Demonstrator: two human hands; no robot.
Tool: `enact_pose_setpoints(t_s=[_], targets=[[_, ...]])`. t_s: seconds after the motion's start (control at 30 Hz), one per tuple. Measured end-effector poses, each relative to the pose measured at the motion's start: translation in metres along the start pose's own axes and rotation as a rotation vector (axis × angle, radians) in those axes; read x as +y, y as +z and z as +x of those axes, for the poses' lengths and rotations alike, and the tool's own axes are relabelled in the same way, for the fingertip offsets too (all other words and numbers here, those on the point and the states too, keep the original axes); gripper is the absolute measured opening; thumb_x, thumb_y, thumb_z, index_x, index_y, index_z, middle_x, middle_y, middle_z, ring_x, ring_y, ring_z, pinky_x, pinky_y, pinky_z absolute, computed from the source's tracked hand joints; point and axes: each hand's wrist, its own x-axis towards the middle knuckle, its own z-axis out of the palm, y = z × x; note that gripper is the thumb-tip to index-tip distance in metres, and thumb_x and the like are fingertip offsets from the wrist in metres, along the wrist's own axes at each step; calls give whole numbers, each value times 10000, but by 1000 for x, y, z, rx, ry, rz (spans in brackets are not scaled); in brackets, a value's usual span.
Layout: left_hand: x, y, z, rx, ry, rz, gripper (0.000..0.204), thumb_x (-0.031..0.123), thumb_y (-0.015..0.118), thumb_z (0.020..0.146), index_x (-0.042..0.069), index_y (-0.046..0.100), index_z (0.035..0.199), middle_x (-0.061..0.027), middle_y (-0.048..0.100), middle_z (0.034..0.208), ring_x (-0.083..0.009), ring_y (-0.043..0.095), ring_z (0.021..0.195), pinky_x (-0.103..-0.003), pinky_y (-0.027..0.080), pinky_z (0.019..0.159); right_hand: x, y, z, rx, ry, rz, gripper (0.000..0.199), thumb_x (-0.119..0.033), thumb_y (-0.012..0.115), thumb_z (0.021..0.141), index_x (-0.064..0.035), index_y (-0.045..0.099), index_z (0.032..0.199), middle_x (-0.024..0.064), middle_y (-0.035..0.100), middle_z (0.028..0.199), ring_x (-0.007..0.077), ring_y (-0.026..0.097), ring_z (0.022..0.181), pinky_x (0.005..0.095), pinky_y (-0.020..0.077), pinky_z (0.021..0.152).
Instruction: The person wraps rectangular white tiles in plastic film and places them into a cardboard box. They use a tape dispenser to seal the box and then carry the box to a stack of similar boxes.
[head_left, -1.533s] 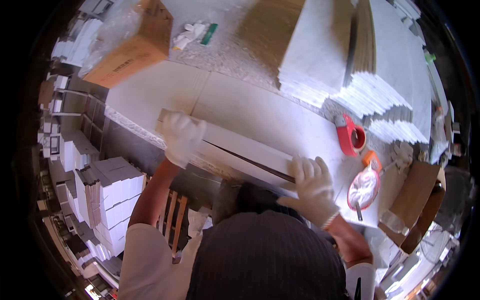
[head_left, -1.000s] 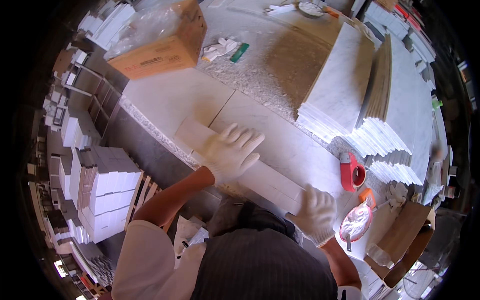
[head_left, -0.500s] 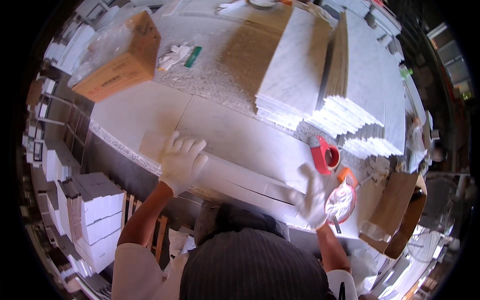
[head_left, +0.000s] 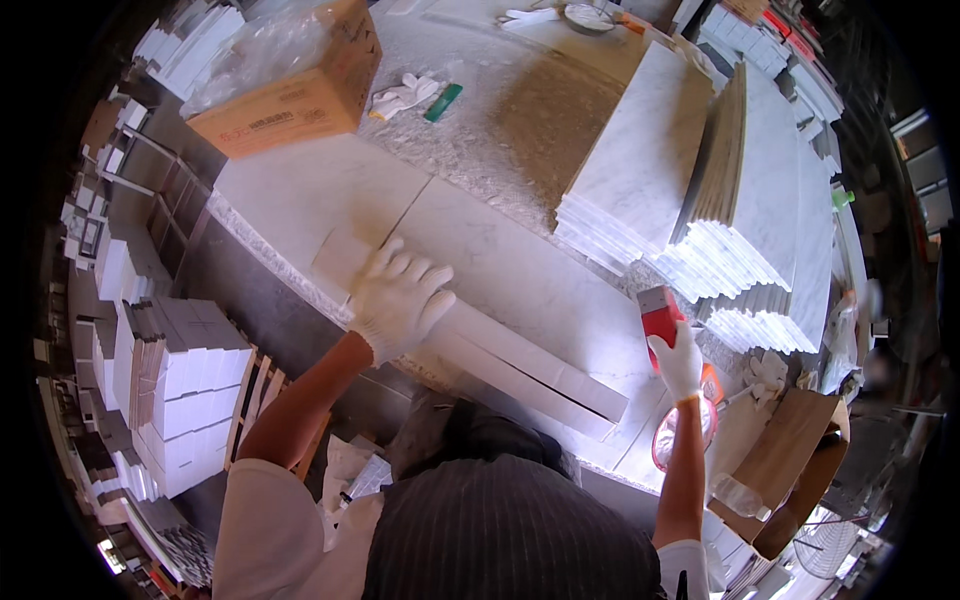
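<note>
A long, narrow white carton [head_left: 520, 362] lies slantwise on the worktop close to me, with a dark slit running along its top. My left hand [head_left: 400, 300], in a white knitted glove, rests on the carton's left part with its fingers apart. Off the carton's right end, my gloved right hand [head_left: 680, 362] is closed round a red tape dispenser [head_left: 657, 312]. Beneath that hand and wrist are an orange object [head_left: 711, 383] and a round, red-rimmed dish [head_left: 664, 440], both partly covered.
Stacks of marble-patterned slabs [head_left: 630, 150] stand at the back right. An open cardboard box [head_left: 290, 110] with clear plastic sits far left. White gloves [head_left: 405, 95] and a green block [head_left: 443, 102] lie beyond the worktop's pale slabs [head_left: 490, 250]. Another carton [head_left: 780, 460] is at right.
My right hand has left the carton's right end and gripped the tape dispenser. My left hand remains on the carton. The whole view has shifted.
</note>
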Motion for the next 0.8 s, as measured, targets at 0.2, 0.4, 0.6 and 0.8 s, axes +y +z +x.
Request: enact_pose_setpoints(t_s=[0.2, 0.4, 0.6, 0.8], targets=[[-4, 6, -5, 11, 4, -10, 264, 291, 578, 892, 103, 642, 1066, -61, 648, 1021, -250, 589, 1034, -494, 329, 1092, -140, -56, -71, -295, -100, 1063, 468, -219, 808, 764, 11, 594, 1110, 69, 679, 969, 113, 626, 885, 276, 513, 778], [-6, 6, -5, -44, -15, 19, 270, 302, 578, 895, 105, 640, 1068, -68, 643, 1037, -258, 585, 1056, -496, 333, 1084, -220, -10, -80, -832, -120, 760, 430, -167, 803, 782, 7, 608, 1124, 58, 665, 984, 111, 610, 892, 262, 493, 807], [-1, -5, -7, 130, -120, -190, 347, 302, 562, 914, 56, 576, 1159, -90, 631, 1053, -276, 579, 1077, -478, 351, 1073, -214, -5, -81, -856, -197, 849, 333, -149, 769, 823, -6, 622, 1085, 40, 652, 957, 92, 588, 866, 261, 482, 794], [17, -49, -12, -345, -577, -1196, 362, 280, 518, 986, 25, 549, 1241, -71, 603, 1114, -161, 544, 1063, -344, 405, 985, -212, -2, -77, -853, -208, 731, 430, -133, 803, 772, -15, 575, 1116, 34, 647, 950, 95, 591, 866, 284, 497, 792]])
